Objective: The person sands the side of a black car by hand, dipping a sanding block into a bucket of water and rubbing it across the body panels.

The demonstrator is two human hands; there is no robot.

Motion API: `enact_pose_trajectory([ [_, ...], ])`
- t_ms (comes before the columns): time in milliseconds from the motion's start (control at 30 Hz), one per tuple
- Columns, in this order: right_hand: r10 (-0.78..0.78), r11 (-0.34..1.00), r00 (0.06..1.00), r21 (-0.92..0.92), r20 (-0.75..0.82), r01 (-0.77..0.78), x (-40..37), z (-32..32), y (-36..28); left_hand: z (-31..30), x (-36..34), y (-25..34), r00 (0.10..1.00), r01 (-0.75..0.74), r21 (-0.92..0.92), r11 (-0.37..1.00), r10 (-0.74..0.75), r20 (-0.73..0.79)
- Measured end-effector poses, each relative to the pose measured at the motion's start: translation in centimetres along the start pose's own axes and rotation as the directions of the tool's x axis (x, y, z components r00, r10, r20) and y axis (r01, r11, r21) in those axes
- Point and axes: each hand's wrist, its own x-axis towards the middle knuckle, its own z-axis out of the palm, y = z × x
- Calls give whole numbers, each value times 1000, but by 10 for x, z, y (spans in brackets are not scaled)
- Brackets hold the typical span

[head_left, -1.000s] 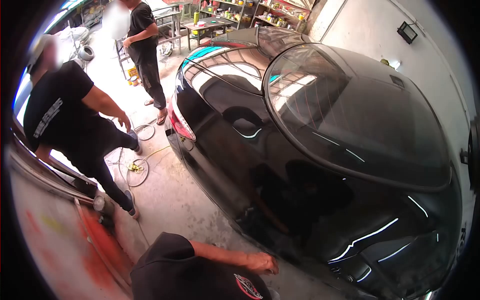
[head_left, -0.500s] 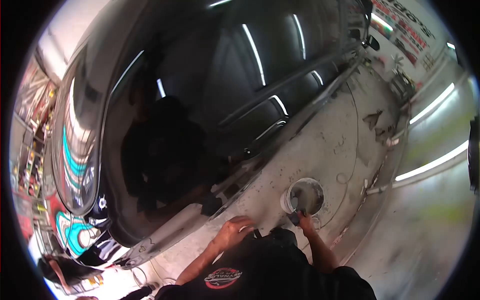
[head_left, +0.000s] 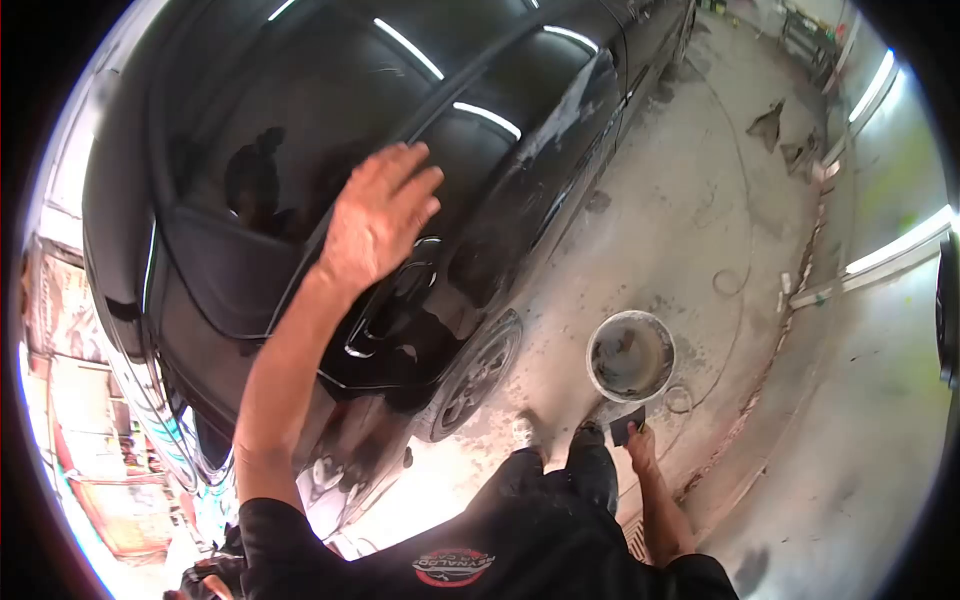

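My left hand [head_left: 380, 215] reaches out over the side of a glossy black car [head_left: 290, 130], fingers spread and holding nothing. A dull, greyish scuffed patch [head_left: 575, 105] shows on the car's panel farther along. Low on the right, my right hand [head_left: 641, 446] is closed on a dark flat rectangular pad [head_left: 627, 426]. The pad is just below the rim of a round bucket [head_left: 668, 345], which stands on the floor with murky grey liquid in it.
The car's wheel [head_left: 480, 375] is left of my shoes [head_left: 525, 432]. A thin hose or cord [head_left: 745, 190] trails across the stained concrete floor [head_left: 640, 230]. Light wall panels [head_left: 850, 380] run along the right. Crumpled dark scraps [head_left: 768, 125] lie by that wall.
My left hand has risen from low beside the car to over its side, fingers spreading. My right hand has drawn back from the bucket's opening with the dark pad. The view has shifted.
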Motion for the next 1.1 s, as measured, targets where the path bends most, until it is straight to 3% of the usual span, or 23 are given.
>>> enact_pose_trajectory([
  [33, -60, 991, 998, -118, -4, 59, 22, 0, 15, 18, 14, -9, 998, -23, 65, 998, 19, 54],
  [100, -371, 874, 928, -335, 10, 353, 61, 1, 23, 44, 35, -23, 975, -110, 240, 965, 57, 215],
  [233, -229, 934, 973, -277, 22, 226, 118, 0, -8, 91, 37, -50, 925, -205, 296, 933, 85, 371],
  [333, -206, 942, 979, -268, 6, 200, 184, 5, 23, 112, 35, -57, 868, -309, 369, 877, 101, 487],
  [400, -131, 904, 991, -406, 31, 133, 220, 6, 43, 106, 40, -61, 866, -316, 344, 884, 120, 486],
  [567, -219, 883, 969, -446, -118, 145, 297, 27, 99, 110, 45, -60, 827, -391, 329, 860, 171, 536],
  [600, -206, 854, 978, -495, -36, 162, 311, 23, 109, 108, 44, -63, 808, -394, 354, 848, 136, 573],
  [633, -57, 795, 998, -606, -31, 26, 330, 28, 125, 112, 45, -60, 812, -386, 344, 856, 138, 568],
  [667, -304, 683, 953, -701, -19, 204, 351, 38, 180, 117, 47, -55, 809, -388, 346, 854, 135, 572],
  [700, -432, 674, 901, -654, 27, 343, 374, 45, 235, 118, 48, -51, 804, -395, 356, 847, 131, 581],
  [733, -223, 632, 960, -725, 169, 274, 399, 47, 259, 122, 46, -50, 810, -380, 366, 849, 115, 575],
  [767, -545, 569, 792, -573, 275, 590, 437, 48, 361, 123, 45, -49, 801, -387, 383, 839, 99, 591],
  [867, -295, 376, 785, -690, 544, 619, 511, 69, 454, 131, 46, -31, 818, -332, 436, 836, 26, 574],
  [967, 113, 471, 914, -831, 389, 296, 510, 77, 409, 132, 46, -29, 796, -335, 463, 821, -16, 605],
  [1100, 283, 480, 913, -868, 295, 131, 514, 89, 405, 132, 44, -34, 765, -372, 451, 811, -7, 644],
])
